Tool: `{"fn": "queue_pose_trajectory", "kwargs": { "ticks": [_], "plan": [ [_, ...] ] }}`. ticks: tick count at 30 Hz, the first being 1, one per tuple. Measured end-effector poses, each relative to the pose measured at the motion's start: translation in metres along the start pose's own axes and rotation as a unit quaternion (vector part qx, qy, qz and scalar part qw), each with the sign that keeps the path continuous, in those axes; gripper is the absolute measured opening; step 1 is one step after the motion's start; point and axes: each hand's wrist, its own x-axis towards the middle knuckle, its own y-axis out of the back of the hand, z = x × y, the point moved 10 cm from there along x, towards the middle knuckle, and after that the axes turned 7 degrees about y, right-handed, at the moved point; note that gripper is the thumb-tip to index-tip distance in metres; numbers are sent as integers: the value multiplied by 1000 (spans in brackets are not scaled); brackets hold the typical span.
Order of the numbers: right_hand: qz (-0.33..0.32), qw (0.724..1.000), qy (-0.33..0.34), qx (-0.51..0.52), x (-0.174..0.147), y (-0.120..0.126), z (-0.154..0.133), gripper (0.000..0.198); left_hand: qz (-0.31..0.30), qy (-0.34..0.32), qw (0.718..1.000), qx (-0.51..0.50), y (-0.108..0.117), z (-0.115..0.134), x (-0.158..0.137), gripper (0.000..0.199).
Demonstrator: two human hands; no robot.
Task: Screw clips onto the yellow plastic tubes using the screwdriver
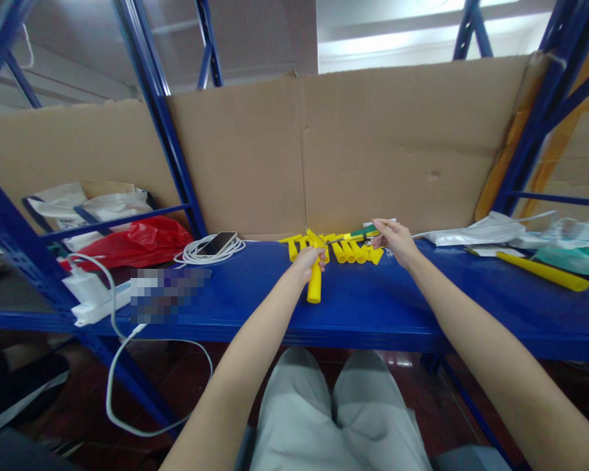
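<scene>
My left hand (310, 263) is closed around a yellow T-shaped plastic piece (314, 288), its round tube pointing down toward me and its wider head sticking out above my fingers. To its right, my right hand (395, 241) pinches the end of what looks like a screwdriver (364, 231) with a green and yellow handle. The tool's thin dark shaft slants left toward the head of the piece; whether the tip touches it is too small to tell. Several similar yellow pieces (349, 252) lie in a row just behind and between my hands.
A phone (218, 243) lies on a coiled white cable (191, 252) at left, near a red bag (142, 239) and a white power strip (103, 304). A long yellow object (544, 271) and white packets (476, 230) lie at right. Cardboard (397, 144) walls the back of the blue shelf (255, 294).
</scene>
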Motion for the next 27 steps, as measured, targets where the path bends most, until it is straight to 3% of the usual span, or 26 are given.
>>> {"fn": "queue_pose_trajectory", "kwargs": {
  "ticks": [11,22,27],
  "plan": [
    [-88,993,-29,74,-6,-13,0,26,-6,-5,1000,11,-1,1,-1,17],
    [-1,997,-53,50,-5,-1,2,26,-12,-6,1000,16,-3,1,-1,19],
    [-7,998,-52,38,-4,0,4,25,-7,-7,1000,16,-3,1,-3,19]
  ]
}}
